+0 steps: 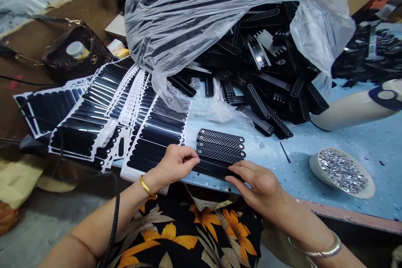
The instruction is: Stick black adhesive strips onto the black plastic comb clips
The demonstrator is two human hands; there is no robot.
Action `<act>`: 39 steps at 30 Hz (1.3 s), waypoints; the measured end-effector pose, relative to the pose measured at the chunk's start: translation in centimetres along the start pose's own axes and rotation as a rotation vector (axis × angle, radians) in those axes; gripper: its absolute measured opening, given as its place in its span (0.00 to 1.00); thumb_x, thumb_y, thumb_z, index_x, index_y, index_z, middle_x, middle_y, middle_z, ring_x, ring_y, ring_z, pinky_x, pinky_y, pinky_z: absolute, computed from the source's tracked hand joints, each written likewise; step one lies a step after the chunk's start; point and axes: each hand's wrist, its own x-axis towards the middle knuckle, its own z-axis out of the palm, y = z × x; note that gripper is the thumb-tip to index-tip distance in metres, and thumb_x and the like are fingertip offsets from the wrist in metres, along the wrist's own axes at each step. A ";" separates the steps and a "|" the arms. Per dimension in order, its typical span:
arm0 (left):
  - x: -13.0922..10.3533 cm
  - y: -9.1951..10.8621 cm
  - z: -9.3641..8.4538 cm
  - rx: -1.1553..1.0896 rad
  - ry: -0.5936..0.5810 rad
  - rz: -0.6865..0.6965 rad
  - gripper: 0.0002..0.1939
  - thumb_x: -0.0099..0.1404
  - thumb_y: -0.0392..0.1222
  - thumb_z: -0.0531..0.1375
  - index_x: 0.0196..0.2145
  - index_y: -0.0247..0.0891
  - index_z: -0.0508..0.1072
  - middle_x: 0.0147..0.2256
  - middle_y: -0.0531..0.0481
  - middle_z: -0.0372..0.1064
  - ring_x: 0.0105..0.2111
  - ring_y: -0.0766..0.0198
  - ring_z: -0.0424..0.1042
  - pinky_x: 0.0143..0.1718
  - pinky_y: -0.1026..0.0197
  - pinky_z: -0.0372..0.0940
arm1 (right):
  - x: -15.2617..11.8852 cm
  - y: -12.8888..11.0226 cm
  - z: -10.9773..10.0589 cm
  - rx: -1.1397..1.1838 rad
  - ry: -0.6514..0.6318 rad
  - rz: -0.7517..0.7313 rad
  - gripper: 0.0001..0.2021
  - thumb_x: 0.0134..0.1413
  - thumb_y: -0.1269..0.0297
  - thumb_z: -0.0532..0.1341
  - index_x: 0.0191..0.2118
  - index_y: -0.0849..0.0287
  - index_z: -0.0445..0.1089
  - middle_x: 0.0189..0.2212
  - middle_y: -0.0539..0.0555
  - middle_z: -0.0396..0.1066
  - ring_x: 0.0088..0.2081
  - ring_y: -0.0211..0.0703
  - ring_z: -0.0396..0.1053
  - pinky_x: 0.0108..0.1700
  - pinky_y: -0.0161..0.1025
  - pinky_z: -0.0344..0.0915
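A long, plain black strip (213, 168) lies near the front edge of the table, between my two hands. My left hand (177, 162) pinches at its left end, thumb and forefinger together. At the other end, the thumb and fingers of my right hand (259, 181) close around the tip. Whether a second thin layer lies on the strip, I cannot make out. Just beyond it, several black handle pieces (220, 144) with a crisscross pattern sit side by side. Left of my left hand are sheets of black adhesive strips (157, 134) on white backing.
A clear plastic bag (188, 16) covers part of a heap of black toothed parts (270, 79). On the right stand a bowl of small metal pieces (342, 171) and a white cylindrical device (354, 111). A brown handbag (78, 50) is at left; a black cable (117, 209) hangs by my left forearm.
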 end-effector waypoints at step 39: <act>0.0 0.2 -0.3 -0.068 -0.071 -0.076 0.11 0.60 0.41 0.58 0.23 0.33 0.72 0.20 0.53 0.67 0.18 0.70 0.70 0.19 0.71 0.60 | -1.1 -0.3 0.7 0.018 0.232 -0.038 0.10 0.61 0.73 0.57 0.45 0.62 0.72 0.33 0.57 0.76 0.33 0.43 0.73 0.33 0.40 0.73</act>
